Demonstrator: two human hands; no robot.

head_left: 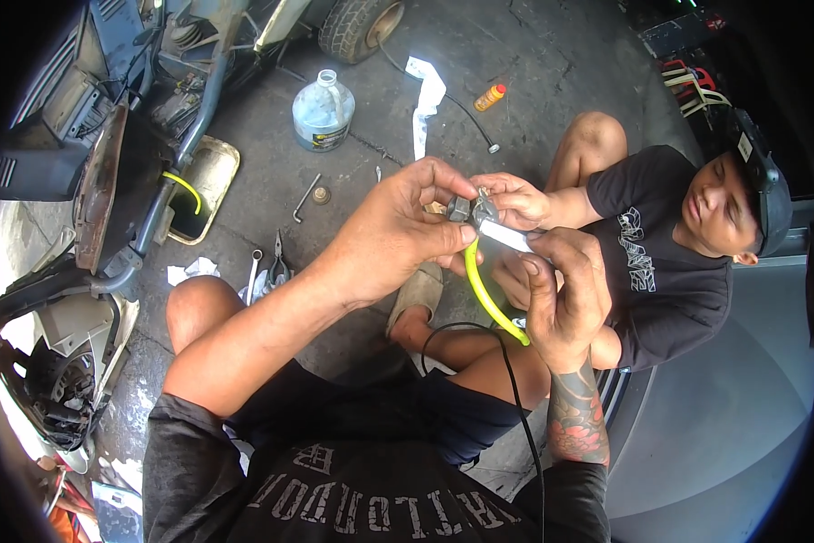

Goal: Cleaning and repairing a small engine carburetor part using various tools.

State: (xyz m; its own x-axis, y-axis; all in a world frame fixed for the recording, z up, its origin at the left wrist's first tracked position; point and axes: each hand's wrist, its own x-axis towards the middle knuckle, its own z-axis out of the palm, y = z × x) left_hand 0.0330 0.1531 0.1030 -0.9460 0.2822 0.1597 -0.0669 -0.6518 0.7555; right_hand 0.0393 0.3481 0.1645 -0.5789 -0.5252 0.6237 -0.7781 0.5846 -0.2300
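In front of me, my left hand (393, 231) pinches a small dark metal fitting (461, 210) between thumb and fingers. A bright yellow-green hose (486, 299) hangs down from beside it. My right hand (565, 294) grips a flat white strip (504, 236) between thumb and fingers, its far end against the metal fitting. What the strip is made of I cannot make out. Another person's hand (520, 201) reaches in from the right and touches the top of the same fitting. The fingertips of both people hide part of it.
A partly stripped motorbike frame (209, 109) stands at left, over a dirty pan (230, 172). On the floor lie a blue-tinted jug (321, 118), an orange bottle (490, 98), a hex key (305, 199), a wrench (254, 271) and pliers (280, 262). A person squats at right.
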